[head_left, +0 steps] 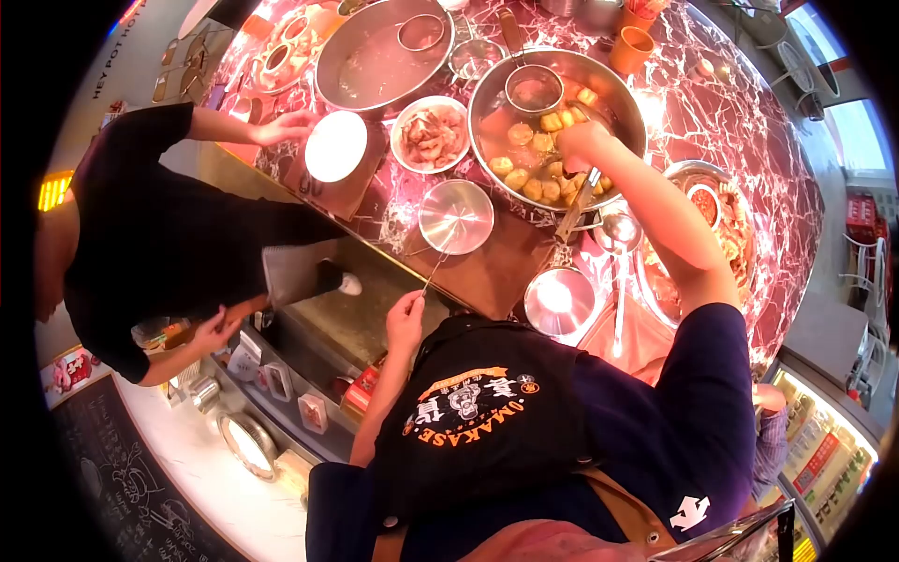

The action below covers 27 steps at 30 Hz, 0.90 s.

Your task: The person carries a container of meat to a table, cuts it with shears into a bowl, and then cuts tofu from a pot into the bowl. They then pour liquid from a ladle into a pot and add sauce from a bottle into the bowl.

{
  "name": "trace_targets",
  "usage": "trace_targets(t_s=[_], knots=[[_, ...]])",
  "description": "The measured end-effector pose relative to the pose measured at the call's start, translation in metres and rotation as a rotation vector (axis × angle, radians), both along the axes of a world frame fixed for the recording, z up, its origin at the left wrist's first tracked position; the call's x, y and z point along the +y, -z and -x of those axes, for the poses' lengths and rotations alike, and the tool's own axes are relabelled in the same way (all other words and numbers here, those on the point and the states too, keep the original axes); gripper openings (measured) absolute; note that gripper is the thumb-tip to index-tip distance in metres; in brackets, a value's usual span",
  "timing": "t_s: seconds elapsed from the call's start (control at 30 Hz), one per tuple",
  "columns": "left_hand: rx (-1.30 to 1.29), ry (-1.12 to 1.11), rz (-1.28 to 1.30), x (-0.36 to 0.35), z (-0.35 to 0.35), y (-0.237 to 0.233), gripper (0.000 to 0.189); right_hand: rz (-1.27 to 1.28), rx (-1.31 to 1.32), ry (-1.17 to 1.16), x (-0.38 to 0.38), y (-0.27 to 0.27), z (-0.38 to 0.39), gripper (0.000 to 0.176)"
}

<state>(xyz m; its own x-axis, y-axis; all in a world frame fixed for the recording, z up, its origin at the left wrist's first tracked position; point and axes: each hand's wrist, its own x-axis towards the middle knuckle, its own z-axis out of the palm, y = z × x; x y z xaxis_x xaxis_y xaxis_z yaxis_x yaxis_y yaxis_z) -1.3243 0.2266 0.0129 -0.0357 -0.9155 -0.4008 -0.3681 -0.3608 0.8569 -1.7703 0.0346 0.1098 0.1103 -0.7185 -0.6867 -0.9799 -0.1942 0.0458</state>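
My left hand [405,318] is closed on the thin handle of a wide steel ladle [456,216]. The ladle's shiny bowl lies over the counter's front edge, beside a white bowl of sliced meat [431,134]. My right hand [582,145] reaches over a large round pot [480,86] of brown broth. Its fingers are closed and point down among golden chunks [521,178]; what they grip is hidden. A wooden-handled utensil [568,223] leans across the pot's near rim, below my right hand. At the pot's far side rests a round strainer [534,89] with a wooden handle.
A second large pot [328,70] with a strainer stands back left. To the right are a long-handled ladle [619,234], a steel bowl [560,302] and a platter of food [646,272]. A co-worker in black [169,225] stands left, one hand by a white plate [335,147].
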Motion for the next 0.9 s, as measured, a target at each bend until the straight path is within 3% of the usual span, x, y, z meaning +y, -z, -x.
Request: trace_targets(t_s=[0.1,0.27,0.37,0.57,0.77,0.83,0.9], knots=[[-0.013,0.019,0.025,-0.004,0.007,0.001,0.022,0.180,-0.135,0.099,0.019,-0.003,0.018,0.026],[0.031,0.047,-0.020,-0.009,0.017,-0.010,0.022,0.220,-0.196,0.287,0.032,0.007,0.018,0.029],[0.002,0.046,-0.030,-0.015,0.023,-0.017,0.022,0.244,-0.171,0.322,0.039,0.007,0.024,0.032],[-0.028,0.030,0.082,-0.011,0.012,-0.003,0.023,0.263,-0.138,0.249,0.036,-0.070,0.027,0.032],[-0.020,-0.026,0.025,-0.008,0.007,-0.019,0.020,0.288,-0.091,0.274,0.020,-0.080,0.056,0.029],[0.092,-0.057,0.034,-0.003,-0.009,0.008,0.020,0.229,0.027,0.314,0.019,-0.082,0.066,0.032],[0.015,-0.070,0.020,-0.004,-0.008,-0.002,0.021,0.263,0.019,0.329,0.028,-0.082,0.067,0.032]])
